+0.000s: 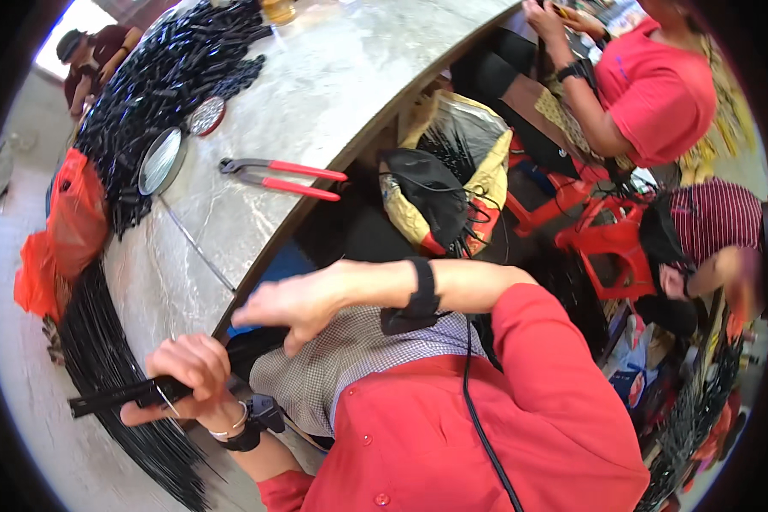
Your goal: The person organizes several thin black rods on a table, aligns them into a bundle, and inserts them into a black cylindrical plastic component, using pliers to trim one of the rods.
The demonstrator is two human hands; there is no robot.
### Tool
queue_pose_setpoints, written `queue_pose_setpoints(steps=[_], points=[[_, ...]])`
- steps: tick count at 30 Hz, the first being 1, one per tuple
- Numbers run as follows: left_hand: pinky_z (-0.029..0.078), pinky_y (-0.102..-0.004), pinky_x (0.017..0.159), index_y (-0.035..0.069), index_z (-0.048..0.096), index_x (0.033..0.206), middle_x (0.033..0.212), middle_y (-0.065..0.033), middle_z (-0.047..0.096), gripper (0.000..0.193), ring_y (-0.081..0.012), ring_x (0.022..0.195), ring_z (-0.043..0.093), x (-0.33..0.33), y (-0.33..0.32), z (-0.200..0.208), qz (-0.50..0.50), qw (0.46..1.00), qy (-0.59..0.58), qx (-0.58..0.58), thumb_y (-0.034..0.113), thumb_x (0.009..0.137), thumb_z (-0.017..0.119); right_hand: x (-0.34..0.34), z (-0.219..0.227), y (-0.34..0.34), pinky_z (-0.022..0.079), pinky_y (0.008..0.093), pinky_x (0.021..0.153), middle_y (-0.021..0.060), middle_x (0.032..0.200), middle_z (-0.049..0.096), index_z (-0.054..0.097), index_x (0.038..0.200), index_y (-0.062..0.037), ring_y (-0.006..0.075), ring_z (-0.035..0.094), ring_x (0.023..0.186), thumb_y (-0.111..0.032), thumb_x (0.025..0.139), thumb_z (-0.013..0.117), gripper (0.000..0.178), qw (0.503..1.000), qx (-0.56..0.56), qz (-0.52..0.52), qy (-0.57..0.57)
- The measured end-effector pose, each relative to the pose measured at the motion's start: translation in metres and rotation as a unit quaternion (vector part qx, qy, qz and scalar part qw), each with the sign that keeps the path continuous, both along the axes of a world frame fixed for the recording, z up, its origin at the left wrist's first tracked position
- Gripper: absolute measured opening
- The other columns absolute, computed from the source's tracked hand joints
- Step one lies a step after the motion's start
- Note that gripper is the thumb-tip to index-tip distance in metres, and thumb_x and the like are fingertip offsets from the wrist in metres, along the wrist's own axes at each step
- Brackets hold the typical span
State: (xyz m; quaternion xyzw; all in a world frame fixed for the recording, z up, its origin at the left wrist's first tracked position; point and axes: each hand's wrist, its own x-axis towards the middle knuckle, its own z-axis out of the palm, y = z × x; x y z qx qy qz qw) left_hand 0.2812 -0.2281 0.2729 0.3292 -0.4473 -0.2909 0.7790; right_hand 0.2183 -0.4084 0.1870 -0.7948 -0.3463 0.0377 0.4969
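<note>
My left hand (192,371) is closed around a short black bar-shaped piece (119,398), which sticks out to the left. A thin pale strand hangs across that piece. To the upper right, my right hand (294,305) is held apart from it, fingers stretched out and somewhat blurred, with nothing seen in it. Beyond the hands, on the stone-topped table (307,85), lie pliers (286,177) with red handles. Left of them are a shallow round metal dish (162,160), a thin metal rod (198,246) and a red-rimmed tin (206,116) of tiny shiny pieces.
A heap of black pieces (171,72) covers the table's far left. Orange plastic bags (78,209) and a bundle of long black rods (115,384) lie at the left. An open yellow sack (491,162) stands beyond the table edge. Several people sit around, near red stools (602,247).
</note>
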Motion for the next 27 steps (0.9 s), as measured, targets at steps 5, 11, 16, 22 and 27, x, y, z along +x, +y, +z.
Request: queue_pose_setpoints(steps=[5, 11, 16, 22, 27], points=[[0.024, -0.0209, 0.033, 0.004, 0.056, 0.088, 0.041, 0.0054, 0.038, 0.077, -0.0066, 0.030, 0.032, -0.012, -0.007, 0.001, -0.037, 0.999, -0.012, 0.038, 0.079, 0.076, 0.046, -0.019, -0.015, 0.029, 0.044, 0.0447, 0.067, 0.0247, 0.076, 0.060, 0.057, 0.093, 0.0071, 0.0411, 0.058, 0.079, -0.020, 0.086, 0.064, 0.029, 0.989, 0.065, 0.046, 0.124], [0.025, -0.0193, 0.038, 0.003, 0.053, 0.106, 0.048, 0.0056, 0.034, 0.085, -0.0044, 0.037, 0.030, -0.032, -0.006, -0.001, 0.164, 0.983, 0.032, 0.080, 0.079, 0.069, 0.047, -0.029, -0.014, 0.027, 0.043, 0.0454, 0.064, 0.0242, 0.072, 0.059, 0.058, 0.089, 0.0068, 0.0416, 0.058, 0.075, -0.021, 0.083, 0.065, 0.029, 0.993, 0.053, -0.013, 0.105], [0.025, -0.0195, 0.040, 0.003, 0.050, 0.116, 0.058, 0.0054, 0.037, 0.098, -0.0048, 0.043, 0.033, -0.040, -0.023, 0.025, 0.400, 0.905, -0.104, 0.102, 0.078, 0.054, 0.059, -0.013, 0.005, 0.030, 0.044, 0.0465, 0.060, 0.0221, 0.069, 0.059, 0.059, 0.084, 0.0043, 0.0414, 0.059, 0.072, -0.020, 0.082, 0.065, 0.025, 0.995, 0.063, -0.067, 0.027], [0.025, -0.0202, 0.041, 0.005, 0.048, 0.117, 0.058, 0.0052, 0.037, 0.078, -0.0048, 0.044, 0.033, -0.044, -0.008, 0.029, 0.273, 0.949, -0.136, 0.082, 0.055, 0.064, 0.074, -0.029, 0.014, 0.028, 0.047, 0.0475, 0.062, 0.0220, 0.069, 0.059, 0.058, 0.082, 0.0029, 0.0412, 0.060, 0.071, -0.021, 0.082, 0.064, 0.025, 0.996, 0.050, -0.075, -0.019], [0.022, -0.0217, 0.037, 0.006, 0.050, 0.107, 0.053, 0.0052, 0.031, 0.037, -0.0048, 0.039, 0.026, -0.035, -0.028, -0.016, 0.200, 0.975, 0.026, 0.088, 0.034, 0.088, 0.066, -0.056, -0.023, 0.025, 0.047, 0.0490, 0.063, 0.0261, 0.072, 0.060, 0.057, 0.087, 0.0062, 0.0444, 0.059, 0.075, -0.022, 0.082, 0.062, 0.029, 0.992, 0.031, -0.098, 0.079]])
